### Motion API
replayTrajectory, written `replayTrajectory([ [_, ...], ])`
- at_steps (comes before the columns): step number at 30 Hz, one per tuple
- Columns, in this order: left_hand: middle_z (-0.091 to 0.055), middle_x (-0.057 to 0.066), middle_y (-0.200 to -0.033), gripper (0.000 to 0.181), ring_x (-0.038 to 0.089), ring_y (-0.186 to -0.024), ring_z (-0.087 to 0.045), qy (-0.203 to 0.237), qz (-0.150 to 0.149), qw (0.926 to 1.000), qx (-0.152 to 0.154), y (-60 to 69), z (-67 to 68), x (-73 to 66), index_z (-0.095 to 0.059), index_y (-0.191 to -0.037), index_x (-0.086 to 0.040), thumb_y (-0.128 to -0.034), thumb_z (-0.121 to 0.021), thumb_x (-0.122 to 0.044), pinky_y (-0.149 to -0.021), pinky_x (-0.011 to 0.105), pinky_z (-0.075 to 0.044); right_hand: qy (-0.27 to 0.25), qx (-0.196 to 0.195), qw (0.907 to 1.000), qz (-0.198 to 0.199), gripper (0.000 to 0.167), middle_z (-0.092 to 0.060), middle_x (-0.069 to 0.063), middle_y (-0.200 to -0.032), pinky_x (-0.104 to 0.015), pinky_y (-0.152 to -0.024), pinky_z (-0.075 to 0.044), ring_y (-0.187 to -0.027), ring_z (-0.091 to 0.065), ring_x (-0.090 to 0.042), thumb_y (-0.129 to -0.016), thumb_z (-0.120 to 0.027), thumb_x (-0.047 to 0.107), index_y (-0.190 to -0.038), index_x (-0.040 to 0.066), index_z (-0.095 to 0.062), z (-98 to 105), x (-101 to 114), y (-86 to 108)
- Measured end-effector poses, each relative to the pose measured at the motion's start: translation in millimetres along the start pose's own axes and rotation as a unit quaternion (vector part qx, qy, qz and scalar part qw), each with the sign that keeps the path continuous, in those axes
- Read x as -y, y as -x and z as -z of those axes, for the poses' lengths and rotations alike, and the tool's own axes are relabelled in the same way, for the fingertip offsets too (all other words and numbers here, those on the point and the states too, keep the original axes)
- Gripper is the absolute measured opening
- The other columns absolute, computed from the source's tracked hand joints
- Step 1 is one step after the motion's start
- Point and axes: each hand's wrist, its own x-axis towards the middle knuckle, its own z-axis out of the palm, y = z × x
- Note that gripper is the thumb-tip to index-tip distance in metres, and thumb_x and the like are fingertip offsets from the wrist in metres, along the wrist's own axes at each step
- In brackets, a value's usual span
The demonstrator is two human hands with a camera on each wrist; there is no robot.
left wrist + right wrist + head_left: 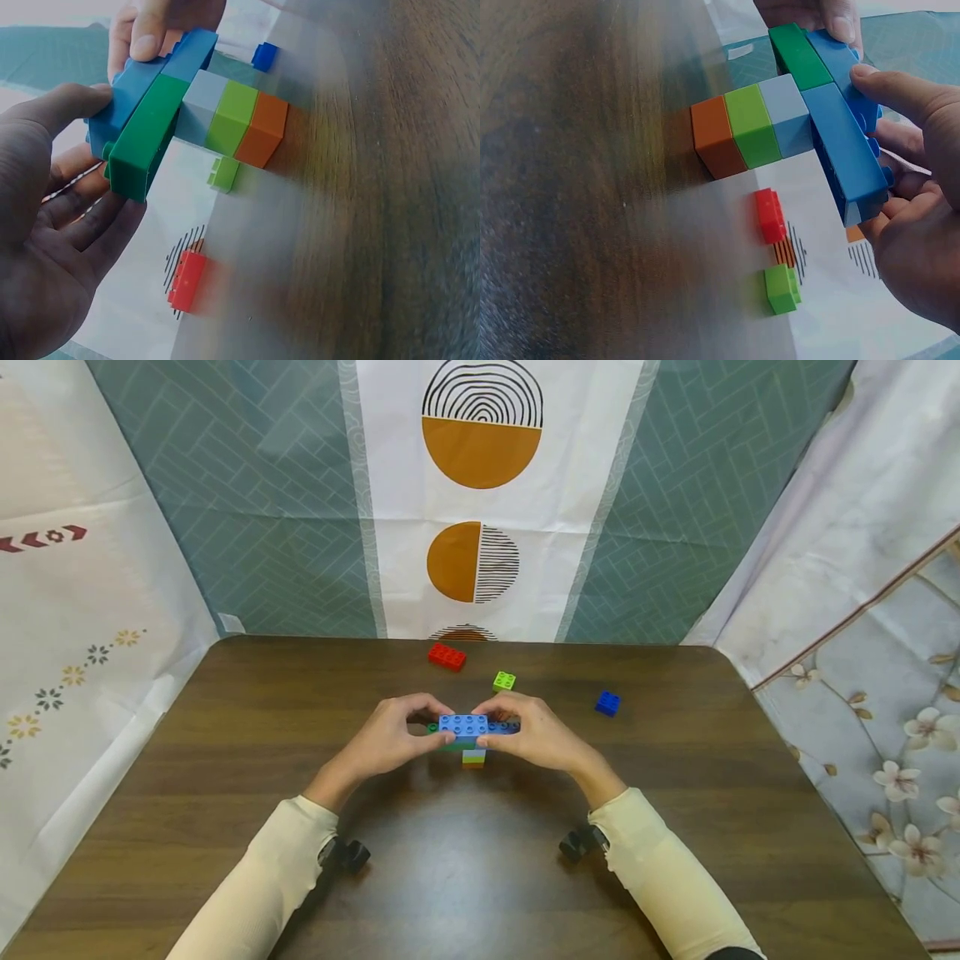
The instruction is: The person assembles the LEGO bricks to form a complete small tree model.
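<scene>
A stack stands on the table: an orange brick (718,136) at the bottom, a lime brick (753,126) and a pale grey-blue brick (786,114) above. Over these, a green brick (147,135) and a blue brick (846,154) lie end to end. A lighter blue brick (463,725) lies on top, across both. The left hand (390,735) pinches its left end between thumb and fingers. At its right end the right hand (536,732) grips it the same way. From the head view the hands cover parts of the green and lower blue bricks.
Beyond the hands on the wooden table (450,877) lie a red brick (447,657), a small lime brick (504,681) and, to the right, a small dark blue brick (608,703). Patterned cloths hang behind and beside the table.
</scene>
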Motion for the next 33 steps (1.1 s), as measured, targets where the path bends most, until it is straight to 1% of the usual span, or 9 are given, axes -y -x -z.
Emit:
replayTrajectory([
  [3,-0.074,0.002,-0.11,0.027,0.021,-0.102,-0.068,-0.005,-0.002,1.0,0.001,-0.5,1.0,0.1,-0.073,-0.113,-0.015,-0.0895,-0.081,-0.024,-0.099,0.052,-0.057,-0.003,-0.001,1.0,0.01,0.047,-0.069,-0.003,-0.122,-0.043,-0.099,-0.056,-0.108,-0.062,-0.02,-0.091,-0.08,0.027,-0.132,0.01,-0.066,1,0,-0.3],
  [7,-0.074,0.002,-0.109,0.027,0.021,-0.1,-0.068,-0.008,-0.002,1.0,-0.001,-0.7,1.4,0.9,-0.073,-0.113,-0.014,-0.089,-0.082,-0.024,-0.098,0.051,-0.058,-0.011,-0.012,0.9995,0.028,0.048,-0.069,-0.007,-0.123,-0.05,-0.101,-0.054,-0.109,-0.063,-0.025,-0.09,-0.081,0.025,-0.133,0.01,-0.065,7,-1,-0.6],
  [10,-0.074,0.002,-0.109,0.028,0.021,-0.1,-0.068,-0.007,0.0,1.0,-0.001,-0.9,1.4,0.8,-0.073,-0.113,-0.014,-0.0887,-0.082,-0.024,-0.098,0.051,-0.058,-0.011,-0.03,0.9988,0.038,0.044,-0.069,-0.011,-0.123,-0.056,-0.103,-0.052,-0.111,-0.063,-0.028,-0.091,-0.08,0.024,-0.131,0.014,-0.066,17,-3,0.6],
  [13,-0.074,0.002,-0.109,0.028,0.021,-0.099,-0.067,-0.008,0.003,1.0,-0.002,-1.0,1.1,0.5,-0.073,-0.113,-0.015,-0.0884,-0.082,-0.025,-0.097,0.05,-0.058,-0.008,-0.053,0.9978,0.04,0.042,-0.068,-0.01,-0.122,-0.057,-0.105,-0.051,-0.113,-0.064,-0.029,-0.092,-0.078,0.022,-0.131,0.012,-0.065,30,-4,3.8],
  [16,-0.073,0.001,-0.109,0.029,0.021,-0.099,-0.066,-0.011,0.007,0.9999,-0.004,-0.3,0.7,1.0,-0.073,-0.113,-0.016,-0.0882,-0.083,-0.026,-0.096,0.049,-0.059,-0.01,-0.081,0.9962,0.031,0.041,-0.068,-0.007,-0.12,-0.055,-0.105,-0.051,-0.113,-0.064,-0.027,-0.093,-0.078,0.019,-0.131,0.01,-0.066,43,-6,7.7],
  [21,-0.073,0.001,-0.109,0.029,0.021,-0.099,-0.065,-0.012,0.006,0.9999,-0.007,0.9,0.6,2.0,-0.073,-0.113,-0.016,-0.088,-0.083,-0.025,-0.095,0.048,-0.059,-0.005,-0.118,0.9928,0.017,0.038,-0.069,-0.014,-0.121,-0.049,-0.105,-0.051,-0.114,-0.065,-0.032,-0.093,-0.076,0.014,-0.129,0.008,-0.067,65,-15,16.1],
  [24,-0.073,0.002,-0.109,0.028,0.022,-0.098,-0.065,-0.01,0.003,0.9999,-0.007,0.7,0.5,2.1,-0.073,-0.113,-0.016,-0.088,-0.083,-0.025,-0.094,0.048,-0.059,0.009,-0.131,0.9913,0.003,0.037,-0.069,-0.013,-0.124,-0.047,-0.105,-0.051,-0.115,-0.065,-0.033,-0.094,-0.075,0.014,-0.129,0.009,-0.067,77,-23,22.6],
  [28,-0.073,0.002,-0.108,0.028,0.022,-0.098,-0.065,-0.009,0.0,0.9999,-0.006,-0.1,0.3,2.1,-0.073,-0.113,-0.016,-0.0878,-0.083,-0.024,-0.094,0.05,-0.059,0.022,-0.145,0.9889,-0.025,0.038,-0.069,-0.011,-0.128,-0.052,-0.105,-0.05,-0.116,-0.065,-0.032,-0.095,-0.075,0.017,-0.131,0.01,-0.066,92,-38,31.4],
  [33,-0.073,0.002,-0.109,0.028,0.021,-0.098,-0.065,-0.01,0.0,0.9999,-0.003,-1.2,-0.1,1.0,-0.073,-0.112,-0.015,-0.0878,-0.083,-0.024,-0.095,0.05,-0.059,0.033,-0.16,0.9845,-0.064,0.04,-0.067,-0.017,-0.13,-0.056,-0.108,-0.048,-0.118,-0.063,-0.033,-0.097,-0.072,0.021,-0.134,0.007,-0.064,108,-62,41.3],
])
